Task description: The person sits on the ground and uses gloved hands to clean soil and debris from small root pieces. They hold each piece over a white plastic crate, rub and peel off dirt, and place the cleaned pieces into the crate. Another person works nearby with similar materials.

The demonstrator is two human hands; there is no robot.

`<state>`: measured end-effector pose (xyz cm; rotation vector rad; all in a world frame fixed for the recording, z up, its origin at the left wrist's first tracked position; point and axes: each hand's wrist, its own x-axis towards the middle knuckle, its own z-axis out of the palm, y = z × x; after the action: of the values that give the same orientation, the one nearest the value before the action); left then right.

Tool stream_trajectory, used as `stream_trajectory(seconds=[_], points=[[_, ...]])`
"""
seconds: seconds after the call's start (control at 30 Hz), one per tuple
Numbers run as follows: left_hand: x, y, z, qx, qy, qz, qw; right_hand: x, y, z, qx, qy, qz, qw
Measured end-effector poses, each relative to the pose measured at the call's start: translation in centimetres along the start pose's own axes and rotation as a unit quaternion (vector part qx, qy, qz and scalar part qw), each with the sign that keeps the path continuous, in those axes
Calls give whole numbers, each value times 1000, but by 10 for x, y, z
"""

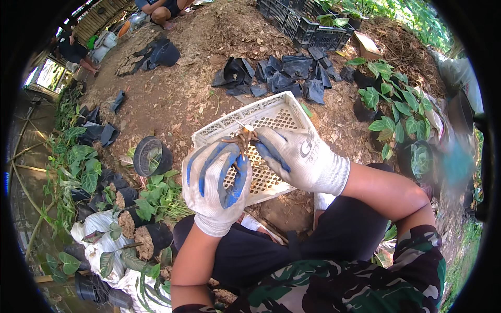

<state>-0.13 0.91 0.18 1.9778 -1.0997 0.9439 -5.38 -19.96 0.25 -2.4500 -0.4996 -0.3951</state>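
Note:
Both hands wear white knit gloves with blue-coated palms. Between them, over a white perforated plastic crate [260, 107], is a small clump of brown roots [244, 137] with a pale tip. My left hand [217, 176] curls its fingers around the clump from the left. From the right, my right hand [299, 156] pinches the clump between thumb and fingers. The crate sits on the soil before my knees, with small brown bits on its holed floor. My fingers hide part of the clump, and my hands cover the crate's middle.
Black plastic planting bags [282, 72] lie beyond the crate, below a black crate [305, 27]. A black pot [152, 156] and cut leafy stems [160, 195] are at left. Potted leafy plants [403, 101] stand at right. A person [162, 11] squats at the far edge; another [72, 47] is farther left.

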Motion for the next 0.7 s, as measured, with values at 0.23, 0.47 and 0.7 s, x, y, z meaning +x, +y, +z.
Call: stream_trajectory(seconds=[0.23,0.47,0.7], points=[[-9,6,5,-65,12,-108,992,-3,-1,4,-57,37,-47,997],[-14,6,9,-229,-11,-268,936,-5,-2,4,-65,20,-29,997],[-9,4,4,-61,31,-90,994,-3,-7,-2,-69,19,-59,996]])
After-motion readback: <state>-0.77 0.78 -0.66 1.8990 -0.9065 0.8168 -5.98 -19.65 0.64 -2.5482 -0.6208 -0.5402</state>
